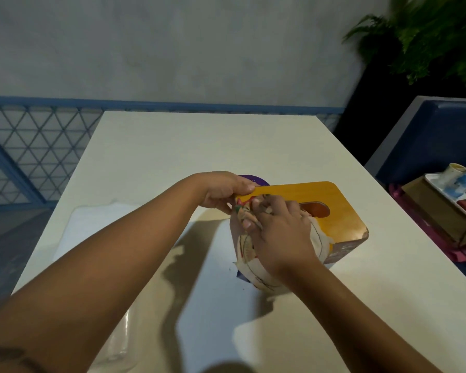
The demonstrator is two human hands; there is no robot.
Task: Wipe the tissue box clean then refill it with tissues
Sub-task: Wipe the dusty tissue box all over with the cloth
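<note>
**Cloth on the box lid**

The left hand [223, 192] pinches the far-left edge of the tissue box [334, 208] – thumb on the orange lid, fingers curled below it. Just right of it, the right hand [280, 232] curls its fingers round a patterned cloth [246, 246] and presses it onto the lid's near-left corner; the cloth hangs down the box's side under the wrist. The box stands on the counter [172, 146], its slot just beyond the right knuckles. A purple disc [256, 180] peeks out behind the left hand. A white plastic-wrapped pack [92, 224] lies under the left forearm – its contents unclear.
</note>
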